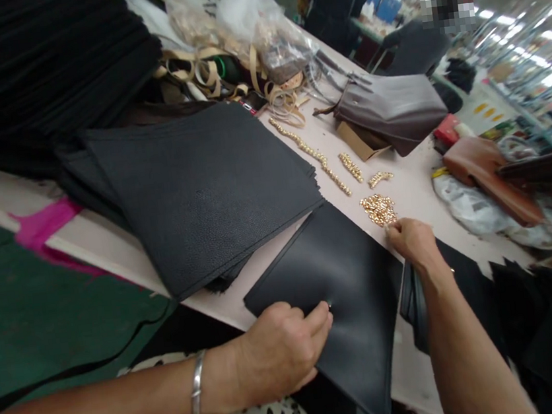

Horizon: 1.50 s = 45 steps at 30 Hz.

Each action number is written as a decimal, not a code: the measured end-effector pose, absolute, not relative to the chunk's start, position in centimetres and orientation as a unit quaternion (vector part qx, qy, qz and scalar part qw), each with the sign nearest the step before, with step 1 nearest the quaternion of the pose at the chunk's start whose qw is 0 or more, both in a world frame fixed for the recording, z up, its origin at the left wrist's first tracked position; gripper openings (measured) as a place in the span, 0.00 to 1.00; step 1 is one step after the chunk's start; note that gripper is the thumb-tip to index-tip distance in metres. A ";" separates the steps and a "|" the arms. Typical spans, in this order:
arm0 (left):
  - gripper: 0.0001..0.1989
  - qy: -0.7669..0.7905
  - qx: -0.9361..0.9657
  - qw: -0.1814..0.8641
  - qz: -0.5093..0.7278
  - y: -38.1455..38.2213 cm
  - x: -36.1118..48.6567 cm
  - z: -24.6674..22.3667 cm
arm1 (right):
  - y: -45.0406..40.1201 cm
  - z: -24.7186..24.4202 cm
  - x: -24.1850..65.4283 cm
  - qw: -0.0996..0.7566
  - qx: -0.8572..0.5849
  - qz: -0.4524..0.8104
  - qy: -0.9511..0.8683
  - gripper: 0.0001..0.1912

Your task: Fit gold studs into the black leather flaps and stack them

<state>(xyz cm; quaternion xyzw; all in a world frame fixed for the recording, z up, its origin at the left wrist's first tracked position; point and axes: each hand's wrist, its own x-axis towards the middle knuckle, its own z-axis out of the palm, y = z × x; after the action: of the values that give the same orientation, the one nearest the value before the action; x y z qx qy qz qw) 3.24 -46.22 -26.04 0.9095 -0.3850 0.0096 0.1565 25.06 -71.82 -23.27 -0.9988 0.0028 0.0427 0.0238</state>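
Note:
A smooth black leather panel (346, 259) lies at an angle over the table's near edge. My left hand (291, 341) is closed at its near side, fingertips pinched by a small dark spot, perhaps a hole or post, where the leather dimples. My right hand (412, 241) reaches past the panel to a loose pile of small gold metal studs (379, 210). Its fingertips are pinched together at the pile's near edge; what they hold is too small to make out. Beyond the pile lie short rows of gold pieces (351, 166) and one long row (310, 153).
Stacked black grained leather panels (214, 187) lie to the left, with a tall dark stack (40, 61) behind. A grey-brown bag (389, 108), a brown leather piece (492, 176), plastic bags (255, 23) and tan strips stand farther back. Black pieces (542, 316) crowd the right.

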 end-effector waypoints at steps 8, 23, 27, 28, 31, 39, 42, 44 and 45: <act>0.28 -0.379 0.912 0.151 0.050 -46.2 3.1 -26.2 | -68.5 -23.5 10.9 0.321 -0.927 0.152 -0.120 0.17; 0.24 -0.379 0.908 0.160 0.083 -46.3 2.9 -26.8 | -65.3 -22.5 8.2 0.215 -0.951 0.186 -0.124 0.11; 0.22 -0.382 0.905 0.163 0.090 -46.3 3.0 -27.0 | -64.9 -21.9 9.4 0.205 -0.941 0.249 -0.102 0.10; 0.21 -0.382 0.905 0.166 0.089 -46.3 3.0 -27.0 | -64.8 -21.8 9.8 0.201 -0.938 0.267 -0.096 0.10; 0.20 -0.381 0.904 0.178 0.077 -46.2 3.1 -26.9 | -64.6 -21.7 10.9 0.179 -0.931 0.303 -0.098 0.07; 0.19 -0.391 0.898 0.196 0.042 -46.1 3.3 -27.0 | -63.9 -22.0 12.1 0.150 -0.936 0.306 -0.088 0.03; 0.20 -0.381 0.901 0.205 0.021 -46.1 3.4 -27.2 | -64.0 -22.2 11.9 0.182 -0.935 0.297 -0.071 0.02; 0.18 -0.380 0.901 0.208 0.014 -46.2 3.5 -27.2 | -64.7 -22.5 11.8 0.201 -0.930 0.300 -0.075 0.02; 0.17 -0.382 0.900 0.209 0.010 -46.2 3.5 -27.2 | -65.1 -22.6 11.8 0.210 -0.928 0.297 -0.081 0.04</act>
<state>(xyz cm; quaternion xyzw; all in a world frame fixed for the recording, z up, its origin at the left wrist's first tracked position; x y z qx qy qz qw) 3.49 -46.19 -27.18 0.8999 -0.3824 0.0103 0.2092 11.84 -65.14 -22.62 -0.9281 -0.0807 0.2967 0.2100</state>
